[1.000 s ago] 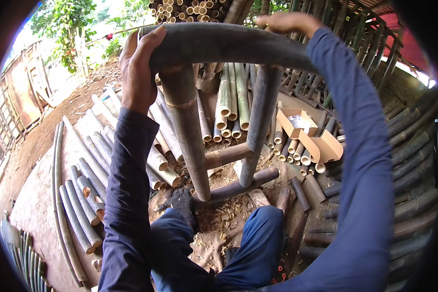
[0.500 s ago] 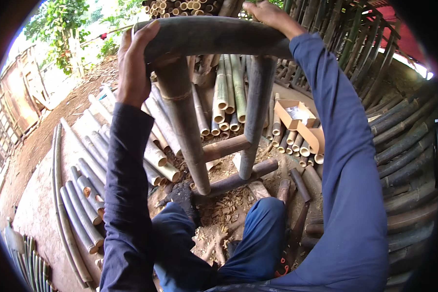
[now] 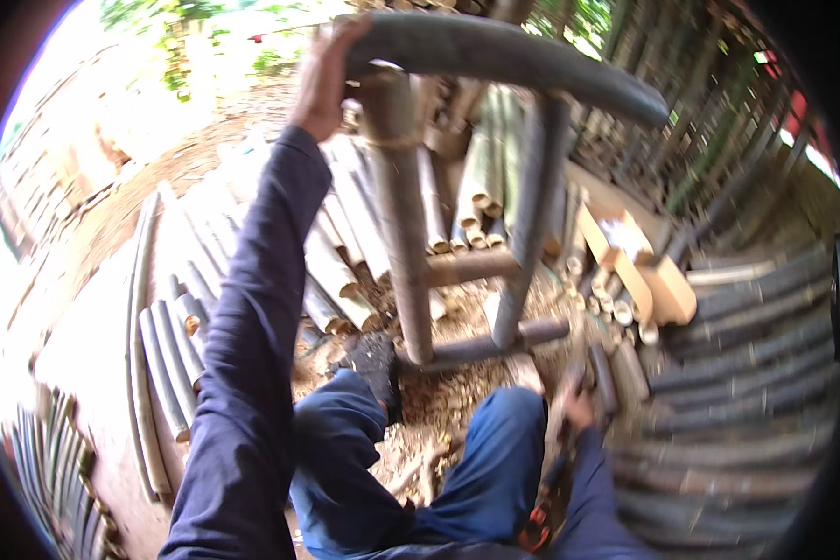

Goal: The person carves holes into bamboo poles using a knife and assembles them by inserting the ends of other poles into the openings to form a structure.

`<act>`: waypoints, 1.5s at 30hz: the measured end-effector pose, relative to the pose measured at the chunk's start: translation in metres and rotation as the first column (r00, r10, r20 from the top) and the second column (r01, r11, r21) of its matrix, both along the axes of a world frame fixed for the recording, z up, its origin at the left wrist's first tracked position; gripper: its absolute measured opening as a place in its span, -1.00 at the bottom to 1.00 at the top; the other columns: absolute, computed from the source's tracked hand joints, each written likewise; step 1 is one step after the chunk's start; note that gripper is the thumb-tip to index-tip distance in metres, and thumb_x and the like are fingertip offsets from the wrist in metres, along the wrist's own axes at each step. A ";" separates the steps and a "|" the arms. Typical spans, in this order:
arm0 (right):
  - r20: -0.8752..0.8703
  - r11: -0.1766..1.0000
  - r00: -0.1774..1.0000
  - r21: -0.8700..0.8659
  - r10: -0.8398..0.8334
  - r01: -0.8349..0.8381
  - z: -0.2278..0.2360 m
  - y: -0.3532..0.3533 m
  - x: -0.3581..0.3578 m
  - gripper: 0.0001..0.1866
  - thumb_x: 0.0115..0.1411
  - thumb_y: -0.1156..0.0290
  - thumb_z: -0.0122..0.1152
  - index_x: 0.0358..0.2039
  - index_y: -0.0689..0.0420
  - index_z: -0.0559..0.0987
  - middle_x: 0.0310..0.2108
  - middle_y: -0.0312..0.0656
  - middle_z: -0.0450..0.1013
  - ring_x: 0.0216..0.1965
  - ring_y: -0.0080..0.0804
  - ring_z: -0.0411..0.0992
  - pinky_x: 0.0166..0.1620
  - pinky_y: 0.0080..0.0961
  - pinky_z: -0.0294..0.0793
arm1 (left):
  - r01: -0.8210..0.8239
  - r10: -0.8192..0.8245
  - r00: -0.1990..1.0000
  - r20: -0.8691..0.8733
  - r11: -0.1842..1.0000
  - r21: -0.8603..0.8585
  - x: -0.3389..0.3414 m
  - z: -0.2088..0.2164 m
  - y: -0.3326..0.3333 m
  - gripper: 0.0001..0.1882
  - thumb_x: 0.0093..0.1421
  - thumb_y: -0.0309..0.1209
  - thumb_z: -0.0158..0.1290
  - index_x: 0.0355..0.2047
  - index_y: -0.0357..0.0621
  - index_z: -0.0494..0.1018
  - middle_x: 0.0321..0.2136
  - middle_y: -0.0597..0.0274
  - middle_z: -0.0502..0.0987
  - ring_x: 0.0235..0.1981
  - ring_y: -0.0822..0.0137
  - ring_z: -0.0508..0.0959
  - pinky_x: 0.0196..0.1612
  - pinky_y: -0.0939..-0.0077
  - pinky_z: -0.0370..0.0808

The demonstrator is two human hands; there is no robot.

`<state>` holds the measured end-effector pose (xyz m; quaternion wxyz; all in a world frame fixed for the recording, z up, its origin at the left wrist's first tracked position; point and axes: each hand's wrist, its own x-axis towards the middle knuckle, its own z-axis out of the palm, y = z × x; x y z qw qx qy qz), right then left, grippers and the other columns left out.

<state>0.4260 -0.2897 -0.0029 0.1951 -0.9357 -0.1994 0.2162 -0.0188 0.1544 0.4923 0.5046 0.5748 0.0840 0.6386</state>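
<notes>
In front of me stands a bamboo frame [image 3: 406,215]: a thick dark top pole, two upright legs, a short crossbar and a bottom pole on the ground. My left hand [image 3: 322,82] is wrapped round the left end of the top pole. Low beside my right knee, my right hand [image 3: 579,403] reaches down to a dark, long tool [image 3: 557,467] and short bamboo pieces [image 3: 604,378] on the ground. Its fingers are blurred, so whether it grips anything is unclear. A dark shoe [image 3: 373,369] is beside the frame's left leg.
Cut bamboo poles [image 3: 168,359] lie at left, and more are stacked behind the frame. Open cardboard boxes [image 3: 658,289] sit on pole ends at right. Long dark poles [image 3: 747,373] fill the right side. Wood chips [image 3: 439,411] cover the ground. An orange-and-black object [image 3: 535,530] lies by my right thigh.
My right hand has left the top pole's right side and dropped to the ground beside my right knee. My left hand keeps its hold. The whole view has shifted, with things now farther right.
</notes>
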 end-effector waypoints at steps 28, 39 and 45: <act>-0.159 0.404 0.737 0.900 0.657 -0.166 0.312 0.130 -0.247 -0.42 0.12 0.32 0.43 0.10 0.24 0.44 -0.20 -0.20 0.50 -0.17 -0.40 0.50 -0.08 -0.43 0.50 | -0.193 0.191 0.977 -0.092 0.981 -0.015 -0.010 0.012 -0.022 -0.41 0.21 0.12 0.17 0.00 -0.09 0.40 -0.07 0.09 0.51 -0.03 0.25 0.53 -0.07 0.26 0.54; 0.018 0.356 0.712 0.857 0.702 -0.373 0.259 0.210 -0.256 -0.37 0.13 0.19 0.44 0.09 0.31 0.46 -0.08 -0.07 0.56 -0.12 -0.35 0.55 0.00 -0.40 0.52 | -0.149 0.155 0.987 -0.043 0.983 0.111 -0.014 0.013 -0.030 -0.31 0.18 0.09 0.21 0.07 -0.21 0.35 -0.05 -0.01 0.53 0.05 0.21 0.49 0.19 0.32 0.37; 0.332 0.280 0.652 0.705 0.681 -0.651 0.339 0.165 -0.252 -0.24 0.11 0.12 0.44 0.18 0.31 0.36 0.01 0.05 0.53 0.05 -0.12 0.53 0.14 -0.28 0.50 | -0.162 0.166 0.983 -0.078 0.985 0.053 -0.020 0.017 -0.043 -0.29 0.19 0.08 0.20 0.11 -0.20 0.30 -0.07 0.01 0.53 0.04 0.21 0.49 0.18 0.33 0.37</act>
